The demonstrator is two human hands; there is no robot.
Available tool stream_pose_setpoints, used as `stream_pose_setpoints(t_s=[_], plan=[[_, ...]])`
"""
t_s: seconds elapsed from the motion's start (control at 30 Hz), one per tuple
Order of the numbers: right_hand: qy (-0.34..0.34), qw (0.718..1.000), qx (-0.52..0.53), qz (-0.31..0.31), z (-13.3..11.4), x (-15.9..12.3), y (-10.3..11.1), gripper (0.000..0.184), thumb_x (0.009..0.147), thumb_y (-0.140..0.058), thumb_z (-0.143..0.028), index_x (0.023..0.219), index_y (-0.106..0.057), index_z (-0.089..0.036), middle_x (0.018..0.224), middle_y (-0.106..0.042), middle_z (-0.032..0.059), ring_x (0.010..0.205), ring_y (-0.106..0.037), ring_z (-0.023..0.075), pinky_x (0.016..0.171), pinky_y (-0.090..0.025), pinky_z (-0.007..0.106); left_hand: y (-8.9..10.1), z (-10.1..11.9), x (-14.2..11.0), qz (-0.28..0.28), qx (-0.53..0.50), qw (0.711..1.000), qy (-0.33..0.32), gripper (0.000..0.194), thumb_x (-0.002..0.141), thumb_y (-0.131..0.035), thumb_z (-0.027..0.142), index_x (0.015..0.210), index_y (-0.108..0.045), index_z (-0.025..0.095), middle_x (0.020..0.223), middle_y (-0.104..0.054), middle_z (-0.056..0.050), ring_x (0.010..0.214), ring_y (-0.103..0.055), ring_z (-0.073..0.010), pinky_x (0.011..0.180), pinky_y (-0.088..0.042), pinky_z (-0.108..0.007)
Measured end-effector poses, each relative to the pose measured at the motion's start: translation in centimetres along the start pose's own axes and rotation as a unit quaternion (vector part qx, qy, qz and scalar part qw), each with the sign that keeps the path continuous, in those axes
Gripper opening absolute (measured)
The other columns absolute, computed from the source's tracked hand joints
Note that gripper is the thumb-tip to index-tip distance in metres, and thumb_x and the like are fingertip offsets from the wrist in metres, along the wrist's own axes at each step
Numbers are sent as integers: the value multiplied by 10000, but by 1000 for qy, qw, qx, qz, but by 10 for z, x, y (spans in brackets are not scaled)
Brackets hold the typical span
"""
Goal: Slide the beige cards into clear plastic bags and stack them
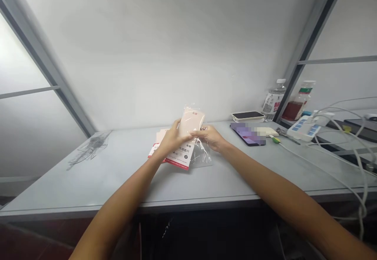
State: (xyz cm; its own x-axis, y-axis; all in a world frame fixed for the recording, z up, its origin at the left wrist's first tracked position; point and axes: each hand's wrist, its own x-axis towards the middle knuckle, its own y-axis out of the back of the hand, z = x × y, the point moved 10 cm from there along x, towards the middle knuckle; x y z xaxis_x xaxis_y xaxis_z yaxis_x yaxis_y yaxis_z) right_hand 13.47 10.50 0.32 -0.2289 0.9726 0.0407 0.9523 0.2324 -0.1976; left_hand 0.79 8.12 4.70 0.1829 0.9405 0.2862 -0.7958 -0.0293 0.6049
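Note:
Between my hands a pale pink card (191,124) stands tilted up inside a glossy clear plastic sleeve. My left hand (173,139) is closed around its left side and lower edge. From the right, my right hand (212,137) pinches the lower right edge, thumb on the front. Beneath them on the table lie white cards with red borders and printed text (180,158). More pink card (161,135) shows behind my left hand. A clear plastic bag (204,158) lies under my right hand, its far part hidden.
Right of my hands lie a phone with a lit screen (247,134) and a boxy white device (248,116). Further right are a water bottle (273,101), a bottle of dark red liquid (297,103), a power strip (304,127) and tangled white cables. Black scribbles (90,148) mark the table's left.

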Motion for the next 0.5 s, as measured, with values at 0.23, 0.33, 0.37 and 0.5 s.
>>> stream_pose_setpoints(t_s=[0.23,0.33,0.37,0.5], plan=[[-23,999,27,-4,2,3,4,178,654,-739,-213,807,-672,-153,811,-690,37,623,-629,105,568,-523,197,18,-3,5,35,-15,999,15,659,695,-630,475,1282,-405,275,919,-662,-36,692,-621,-177,576,-474,-275],[-20,999,37,0,2,3,4,176,667,-729,-181,833,-674,-157,809,-689,32,621,-623,94,575,-527,186,29,-4,5,79,0,997,11,633,708,-625,456,1275,-414,269,907,-652,-34,704,-621,-181,578,-467,-271],[-22,999,44,1,3,2,2,186,672,-724,-167,850,-673,-159,805,-690,30,627,-623,90,588,-529,182,31,-4,5,93,6,996,10,624,718,-617,453,1276,-413,266,896,-649,-33,701,-619,-182,576,-462,-270],[-42,997,67,2,8,-1,-2,276,668,-727,-139,934,-659,-164,845,-699,35,667,-638,93,645,-538,182,35,-2,2,135,27,990,0,575,740,-601,435,1259,-428,258,896,-641,-32,681,-608,-170,571,-449,-262]])
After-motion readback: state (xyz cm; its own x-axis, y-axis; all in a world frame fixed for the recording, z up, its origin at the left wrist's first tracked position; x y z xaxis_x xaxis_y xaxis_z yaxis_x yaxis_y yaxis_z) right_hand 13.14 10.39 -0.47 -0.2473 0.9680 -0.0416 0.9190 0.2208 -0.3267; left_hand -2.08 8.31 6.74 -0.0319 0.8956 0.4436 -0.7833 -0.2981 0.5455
